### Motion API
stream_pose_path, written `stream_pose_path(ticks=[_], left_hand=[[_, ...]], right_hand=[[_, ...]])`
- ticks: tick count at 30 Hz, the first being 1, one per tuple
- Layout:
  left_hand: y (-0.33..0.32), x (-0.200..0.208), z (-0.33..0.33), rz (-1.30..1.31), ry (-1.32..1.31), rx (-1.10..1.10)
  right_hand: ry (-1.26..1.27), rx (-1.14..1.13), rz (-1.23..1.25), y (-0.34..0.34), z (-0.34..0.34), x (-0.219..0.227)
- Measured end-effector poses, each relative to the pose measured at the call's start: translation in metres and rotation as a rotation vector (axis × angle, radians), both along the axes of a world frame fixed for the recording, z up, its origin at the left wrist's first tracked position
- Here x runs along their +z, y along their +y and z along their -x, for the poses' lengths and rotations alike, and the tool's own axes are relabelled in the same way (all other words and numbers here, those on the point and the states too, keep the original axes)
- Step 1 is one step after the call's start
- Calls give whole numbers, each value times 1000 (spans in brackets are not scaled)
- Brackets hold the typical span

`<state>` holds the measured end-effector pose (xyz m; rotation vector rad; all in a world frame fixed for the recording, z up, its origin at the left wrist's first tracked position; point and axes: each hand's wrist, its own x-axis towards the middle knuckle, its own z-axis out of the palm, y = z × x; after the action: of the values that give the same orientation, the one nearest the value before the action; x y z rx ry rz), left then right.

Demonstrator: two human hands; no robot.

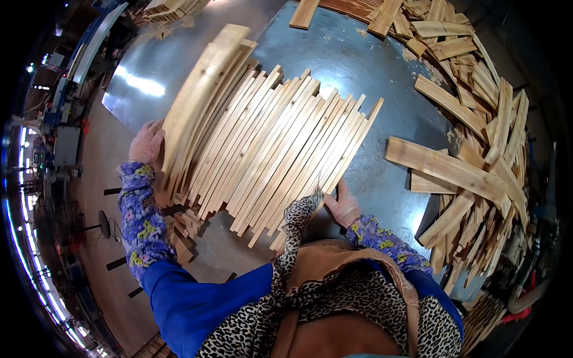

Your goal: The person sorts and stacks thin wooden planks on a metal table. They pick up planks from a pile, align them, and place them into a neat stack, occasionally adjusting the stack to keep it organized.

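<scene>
A long row of narrow wooden boards (271,149) stands on edge, packed side by side with uneven ends. My left hand (147,142) grips the outer face of a wider, paler board (200,89) at the row's left end; some of its fingers are hidden against the wood. At the row's lower right end, my right hand (343,207) is closed on the outermost board, thumb raised along it and the other fingers partly out of sight. Between them, both hands hold the row from its two ends.
The boards rest on a shiny metal table (394,77). To the right lies a large jumbled heap of loose boards (477,197), with one long board (447,170) reaching toward the row. More boards (170,9) lie at the far left. Short wood pieces (184,230) sit below the row's left end.
</scene>
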<state>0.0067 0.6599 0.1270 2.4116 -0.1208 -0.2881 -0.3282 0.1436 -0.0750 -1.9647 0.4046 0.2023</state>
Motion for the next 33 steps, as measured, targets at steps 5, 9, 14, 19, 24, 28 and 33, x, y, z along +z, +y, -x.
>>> stream_pose_path(ticks=[5, 9, 14, 19, 24, 28, 33], left_hand=[[39, -83, 13, -511, -491, -192], [33, -78, 4, 23, -251, 89], [65, -72, -10, -437, -450, -261], [-31, -46, 35, -992, -283, -341], [-72, -53, 72, -1072, -241, -180], [-85, -54, 77, -1024, -205, -101], [-73, -53, 76, -1002, -246, -132]], right_hand=[[273, 111, -38, -26, -9, 10], [243, -557, -510, -102, 31, -33], [-97, -1230, -906, -165, 5, -49], [-117, -1245, -517, -139, 20, -62], [-266, -863, -447, -135, 64, -21], [-239, -634, -565, -150, 69, 18], [-111, -380, -683, -136, 15, 49]])
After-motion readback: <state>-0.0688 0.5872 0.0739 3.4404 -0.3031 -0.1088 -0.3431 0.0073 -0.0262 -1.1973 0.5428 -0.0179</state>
